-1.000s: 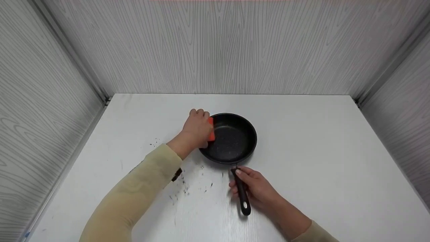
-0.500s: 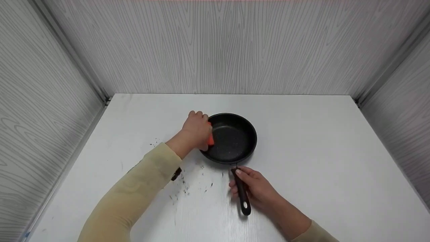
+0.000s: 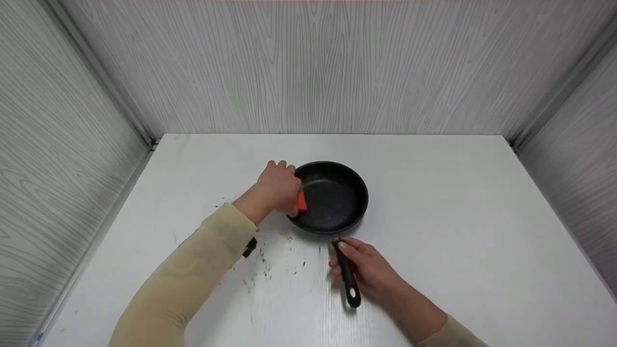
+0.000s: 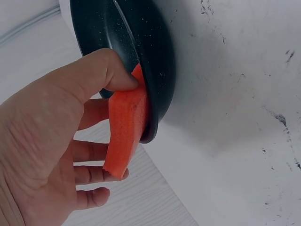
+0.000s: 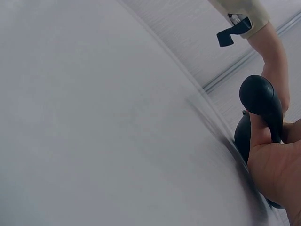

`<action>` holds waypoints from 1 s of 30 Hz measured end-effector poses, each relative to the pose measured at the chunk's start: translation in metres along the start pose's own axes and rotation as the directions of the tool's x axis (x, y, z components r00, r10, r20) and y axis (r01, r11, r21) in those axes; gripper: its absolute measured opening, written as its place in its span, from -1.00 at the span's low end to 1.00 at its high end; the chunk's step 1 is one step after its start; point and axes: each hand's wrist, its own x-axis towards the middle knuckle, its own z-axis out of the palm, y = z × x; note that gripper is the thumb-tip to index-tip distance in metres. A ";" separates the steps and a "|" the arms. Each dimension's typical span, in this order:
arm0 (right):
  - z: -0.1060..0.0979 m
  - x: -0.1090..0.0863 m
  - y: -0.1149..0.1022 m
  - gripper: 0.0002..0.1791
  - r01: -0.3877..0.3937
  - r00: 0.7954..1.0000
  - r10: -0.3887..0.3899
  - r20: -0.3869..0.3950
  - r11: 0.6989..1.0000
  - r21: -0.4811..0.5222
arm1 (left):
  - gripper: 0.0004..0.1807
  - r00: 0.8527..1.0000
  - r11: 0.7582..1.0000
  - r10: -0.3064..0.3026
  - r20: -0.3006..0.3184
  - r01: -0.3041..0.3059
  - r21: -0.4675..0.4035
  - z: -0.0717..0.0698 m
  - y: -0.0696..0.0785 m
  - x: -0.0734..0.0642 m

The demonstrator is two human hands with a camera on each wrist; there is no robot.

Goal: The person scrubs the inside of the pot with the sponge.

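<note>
A black frying pan rests on the white table, its handle toward me. My left hand is at the pan's left rim and pinches an orange sponge between thumb and fingers. In the left wrist view, the sponge lies against the rim, with its lower end jutting past it; the other fingers are behind and partly hidden. My right hand grips the pan's black handle, thumb on top. The right wrist view shows the handle's rounded end beyond that hand's palm.
Dark smudges mark the tabletop left of the handle. A small black device sits at the left wrist. Grey wood-grain panels stand behind the table and along its left and right sides.
The left hand and sponge have slid along the pan's left rim, toward me and slightly left. My right hand and the pan have stayed nearly still.
</note>
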 end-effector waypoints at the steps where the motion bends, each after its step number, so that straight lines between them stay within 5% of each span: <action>1: 0.000 0.000 0.000 -0.53 0.000 1.000 0.000 -0.001 1.000 0.000 | -0.47 1.000 1.000 0.001 0.006 -0.001 -0.012 0.000 -0.001 0.000; 30: 0.000 0.000 0.001 -0.51 0.000 1.000 0.000 -0.006 1.000 0.005 | -0.50 0.992 0.965 0.111 0.060 -0.093 -0.245 0.006 -0.012 -0.007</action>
